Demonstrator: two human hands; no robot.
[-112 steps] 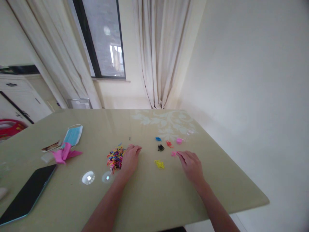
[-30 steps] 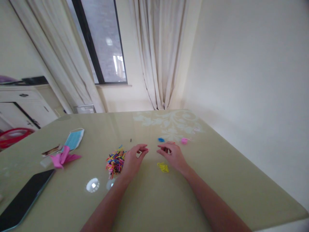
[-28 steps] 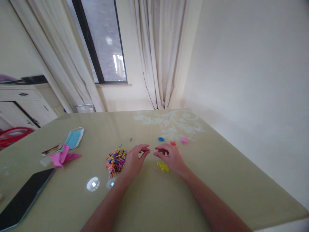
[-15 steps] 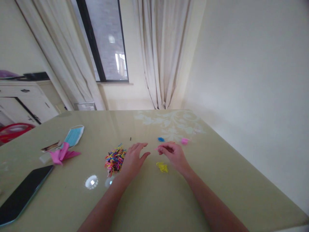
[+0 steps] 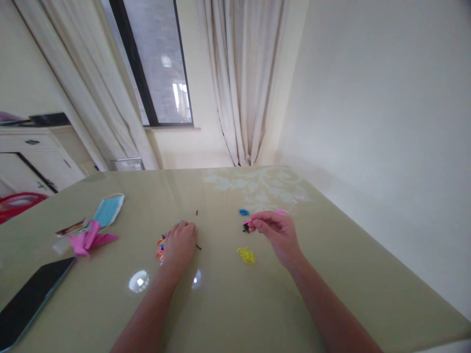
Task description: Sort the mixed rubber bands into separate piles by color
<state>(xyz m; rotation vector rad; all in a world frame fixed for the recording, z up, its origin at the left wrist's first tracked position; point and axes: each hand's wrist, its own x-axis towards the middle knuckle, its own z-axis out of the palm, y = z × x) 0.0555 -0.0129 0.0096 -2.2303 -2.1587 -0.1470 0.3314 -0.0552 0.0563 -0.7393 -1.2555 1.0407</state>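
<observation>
My right hand (image 5: 282, 235) is pinching a thin pink band (image 5: 247, 222) at the fingertips.
My left hand (image 5: 180, 245) is covering a multicoloured heap (image 5: 160, 249), grip unclear to me.

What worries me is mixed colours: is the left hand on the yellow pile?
No, the left hand is over the multicoloured pile, well apart from the yellow pile.

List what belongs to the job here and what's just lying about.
Likely in the job:
mixed-colour pile, under the left hand
blue pile
black pile
yellow pile
right hand, beside the black pile

Likely just lying about:
face mask
pink folded item
dark-screened device
</observation>
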